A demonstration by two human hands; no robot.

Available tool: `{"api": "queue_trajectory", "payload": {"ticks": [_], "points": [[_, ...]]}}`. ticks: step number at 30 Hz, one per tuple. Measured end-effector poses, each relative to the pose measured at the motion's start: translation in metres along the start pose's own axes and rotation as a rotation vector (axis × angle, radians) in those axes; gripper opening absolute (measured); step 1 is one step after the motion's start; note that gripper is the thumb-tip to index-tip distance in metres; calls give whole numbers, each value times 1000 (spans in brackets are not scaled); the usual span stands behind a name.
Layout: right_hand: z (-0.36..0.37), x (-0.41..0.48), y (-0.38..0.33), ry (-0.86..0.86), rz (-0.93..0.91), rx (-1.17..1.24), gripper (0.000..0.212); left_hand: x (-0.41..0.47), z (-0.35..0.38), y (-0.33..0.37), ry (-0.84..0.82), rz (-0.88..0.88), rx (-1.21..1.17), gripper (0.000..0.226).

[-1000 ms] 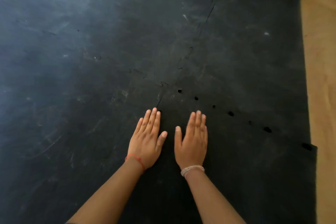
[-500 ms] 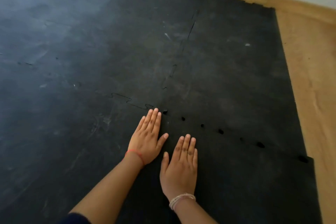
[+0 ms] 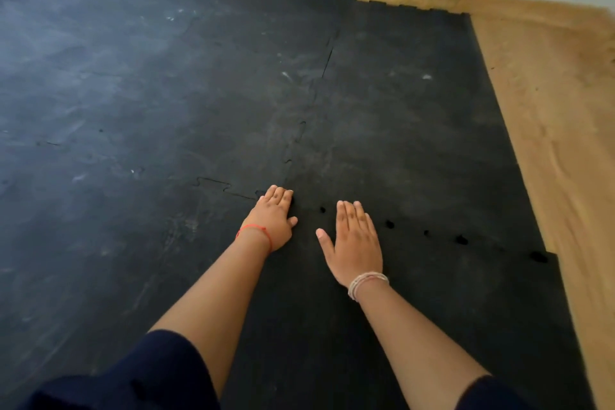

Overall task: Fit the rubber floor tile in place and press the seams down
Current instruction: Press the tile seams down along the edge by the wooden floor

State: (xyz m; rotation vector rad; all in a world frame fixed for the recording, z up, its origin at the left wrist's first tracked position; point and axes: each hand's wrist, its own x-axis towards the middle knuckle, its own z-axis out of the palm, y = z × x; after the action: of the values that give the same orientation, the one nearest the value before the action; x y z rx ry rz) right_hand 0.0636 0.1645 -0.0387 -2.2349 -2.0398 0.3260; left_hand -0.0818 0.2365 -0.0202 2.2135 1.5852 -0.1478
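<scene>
The tile [image 3: 416,303] lay on the floor at the mat's near right corner, its near edge cut off by the frame. Small dark gaps [image 3: 389,224] dotted its far seam. The left hand [image 3: 273,220] pressed flat at the seam corner, fingertips foreshortened; the right hand [image 3: 357,243] lay flat, fingers together, thumb out. No writing was legible.

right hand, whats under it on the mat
The right hand lies flat on the black rubber tile, fingers reaching the seam with its dark gaps. One gap shows on each side of the fingers; whether another hides beneath the hand cannot be seen.
</scene>
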Motion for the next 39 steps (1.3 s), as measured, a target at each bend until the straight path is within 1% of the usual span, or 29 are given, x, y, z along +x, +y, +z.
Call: {"api": "queue_trajectory", "payload": {"ticks": [4, 11, 13, 16, 17, 19, 22, 24, 26, 30, 32, 34, 35, 37, 39], "points": [[3, 3, 1, -3, -8, -12, 67, 6, -5, 1, -49, -12, 19, 61], [-9, 8, -4, -31, 20, 35, 69, 5, -12, 10, -27, -57, 57, 61], [-23, 14, -6, -89, 36, 51, 77, 1, -14, 11, 22, -57, 40, 61], [-33, 14, -6, -182, 10, -32, 102, -2, -10, 7, 105, -38, -14, 57], [-32, 13, -7, -195, 16, -59, 107, -2, -9, 6, 95, -38, -16, 58], [-27, 18, -12, -207, 31, -126, 111, 2, -8, 6, 42, -50, 14, 61], [-34, 22, -19, -242, 61, -185, 104, 3, -11, 9, -4, -55, 36, 61], [-42, 19, -19, -177, 46, -161, 93, -6, -18, 12, 80, -41, -15, 57], [-39, 17, -15, -123, 37, -124, 89, -8, -16, 7, 171, -18, -81, 53], [-32, 20, -12, -116, 38, -71, 88, -1, -7, 8, 101, -40, -48, 61], [-27, 12, -8, -117, 27, -32, 88, -6, 2, 7, 124, -38, -101, 62], [-12, -4, -7, -100, 12, -1, 80, -19, 15, 5, 133, -24, -135, 63], [-3, -13, -8, -81, 13, -8, 78, -25, 24, 3, 143, -21, -119, 62], [14, -23, -13, -10, 45, -37, 83, -26, 38, -1, 179, -23, -52, 58], [25, -21, -13, 76, 29, -16, 84, -23, 43, -1, 211, -32, -18, 58]]}}
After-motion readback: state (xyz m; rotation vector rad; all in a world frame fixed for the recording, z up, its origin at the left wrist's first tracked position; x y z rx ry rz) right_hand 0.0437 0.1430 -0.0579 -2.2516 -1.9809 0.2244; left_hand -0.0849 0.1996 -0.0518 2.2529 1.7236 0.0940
